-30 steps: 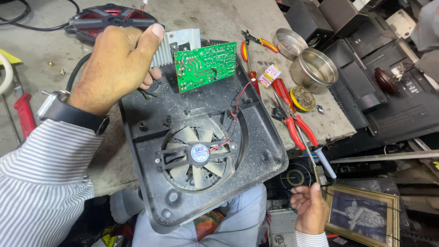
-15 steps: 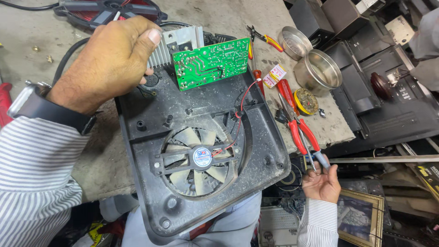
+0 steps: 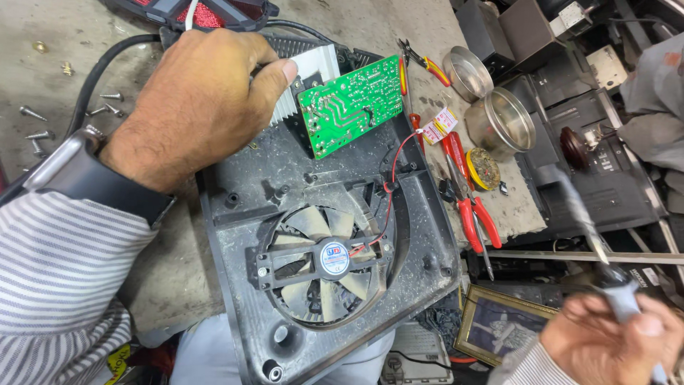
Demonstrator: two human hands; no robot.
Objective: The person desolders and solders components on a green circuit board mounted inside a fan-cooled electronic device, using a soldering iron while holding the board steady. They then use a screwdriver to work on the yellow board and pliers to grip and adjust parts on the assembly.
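Green circuit board (image 3: 349,105), tilted at the black fan housing's (image 3: 285,214) far edge, is steadied by left hand (image 3: 192,107) fingers closed on its heatsink; blurred tool (image 3: 591,242) is gripped by right hand (image 3: 605,342); thin red wire (image 3: 392,178) is judged liable to snap if the board is tilted further.

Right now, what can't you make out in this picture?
- Head view: the thin tool in the right hand is motion-blurred; its kind is unclear.
- The left hand covers part of the ribbed silver heat sink.
- The green circuit board shows only its solder side.
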